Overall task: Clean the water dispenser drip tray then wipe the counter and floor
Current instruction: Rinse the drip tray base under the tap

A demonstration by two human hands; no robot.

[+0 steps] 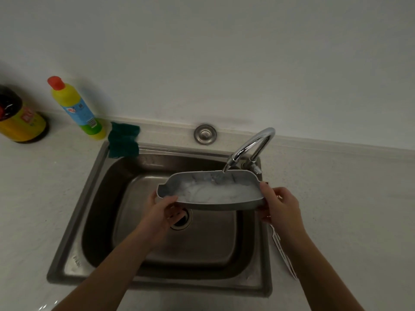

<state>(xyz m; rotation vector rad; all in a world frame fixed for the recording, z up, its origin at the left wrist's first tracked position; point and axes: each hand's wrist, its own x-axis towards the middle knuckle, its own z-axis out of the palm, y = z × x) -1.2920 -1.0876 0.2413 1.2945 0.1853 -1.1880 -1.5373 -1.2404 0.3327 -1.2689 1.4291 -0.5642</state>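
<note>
Drip tray: the drip tray [211,191] is being held in the air over the sink [74,232], above the drain [182,221] and touching neither basin nor rim.
Long axis: it is running left to right, squarely across the person, with the open side facing up and tipping slightly towards the near side.
Contents: whitish, foamy water is lying in the bottom.
Left hand: the left hand [162,212] is gripping the tray's left end, thumb on the near rim and fingers curled underneath.
Right hand: the right hand [280,207] is pinching the right end, thumb over the rim's corner and fingers wrapped behind.
Nearer hand: neither; the two hands are sharing the load, one at each end.
Faucet: the faucet [251,147] spout is ending just above the tray's far right part; whether water is flowing is unclear.
Next move, as a judgement: emptying probably means tilting the tray about its long axis, or dropping one end, so the foam is falling into the basin and not onto the tabletop [336,198].
Risk: sloshing over the near rim.
Within reach: a green sponge [123,140] is sitting on the sink's far left corner, a yellow detergent bottle [74,106] just beyond it.
</note>
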